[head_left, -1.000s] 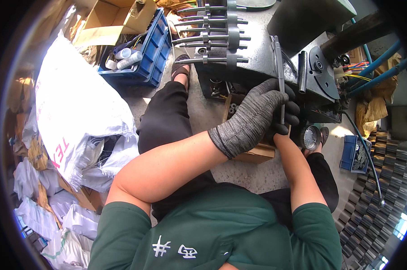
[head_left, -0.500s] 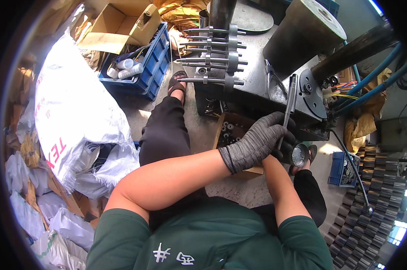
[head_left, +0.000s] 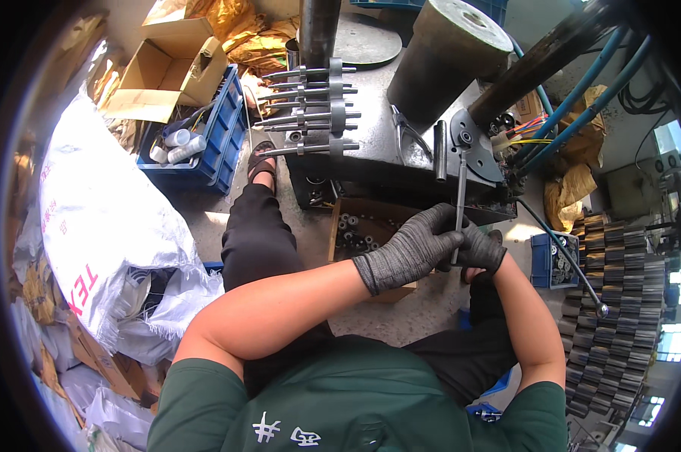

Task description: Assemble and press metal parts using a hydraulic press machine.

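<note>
A slim, shiny metal rod stands nearly upright between my hands, its upper end near the machine's front edge. My left hand, in a grey knit glove, is closed with thumb and fingers at the rod's lower part. My right hand, in a dark grey glove, is closed around the same part from the right; its fingertips are partly hidden. Just ahead, on the metal machine table, lie pliers and a short dark metal bar. Several shafts with round collars lie in a row at its left edge.
A large metal cylinder and a round plate sit on the machine. Below is a cardboard box of small rings. Blue crates and a white sack stand left. Stacked metal cylinders fill the right side.
My right hand has turned and come round to the right of the rod, its forearm swinging outward. The round shiny-faced piece seen by it is hidden now. The view has shifted.
</note>
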`<action>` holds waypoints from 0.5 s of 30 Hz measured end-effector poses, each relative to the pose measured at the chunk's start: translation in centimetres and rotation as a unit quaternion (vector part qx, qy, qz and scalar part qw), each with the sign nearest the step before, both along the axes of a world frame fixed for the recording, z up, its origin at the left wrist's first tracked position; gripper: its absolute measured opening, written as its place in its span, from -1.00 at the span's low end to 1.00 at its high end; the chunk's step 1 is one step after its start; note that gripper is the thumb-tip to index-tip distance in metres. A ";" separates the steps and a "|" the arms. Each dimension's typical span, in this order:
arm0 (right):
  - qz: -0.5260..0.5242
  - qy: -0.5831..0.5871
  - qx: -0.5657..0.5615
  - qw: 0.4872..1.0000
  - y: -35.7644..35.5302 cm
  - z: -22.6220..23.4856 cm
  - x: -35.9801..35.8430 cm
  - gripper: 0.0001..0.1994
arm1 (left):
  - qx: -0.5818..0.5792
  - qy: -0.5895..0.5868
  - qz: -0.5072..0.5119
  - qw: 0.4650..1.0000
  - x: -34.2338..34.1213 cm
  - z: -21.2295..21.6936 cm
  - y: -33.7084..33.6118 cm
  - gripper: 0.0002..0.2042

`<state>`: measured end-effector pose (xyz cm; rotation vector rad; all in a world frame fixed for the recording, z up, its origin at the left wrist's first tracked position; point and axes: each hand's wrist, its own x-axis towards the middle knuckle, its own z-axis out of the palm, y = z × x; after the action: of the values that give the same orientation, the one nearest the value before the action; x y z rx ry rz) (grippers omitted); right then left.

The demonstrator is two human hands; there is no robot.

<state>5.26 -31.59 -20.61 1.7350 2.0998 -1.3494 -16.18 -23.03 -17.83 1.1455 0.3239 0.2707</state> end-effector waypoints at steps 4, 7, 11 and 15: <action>-0.422 0.275 0.195 0.841 -3.0 2.5 -1.1 -0.72 | 0.009 0.023 -0.015 1.000 0.2 -0.7 -1.3 -0.64; -0.537 0.430 0.261 0.677 -4.0 2.1 -1.5 -0.69 | 0.057 0.026 -0.015 0.998 0.9 -2.6 -2.4 -0.64; -0.605 0.558 0.224 0.522 -4.0 0.4 -1.3 -0.63 | 0.104 0.086 -0.070 0.988 0.8 -3.0 -3.1 -0.65; -0.597 0.568 0.218 0.523 -4.1 -0.1 -1.6 -0.60 | 0.178 0.133 -0.104 0.970 1.0 -4.3 -3.8 -0.67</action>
<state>3.64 -35.71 -20.69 3.4648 1.0811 -3.2196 -15.21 -26.79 -22.17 1.5638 0.3962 -0.0147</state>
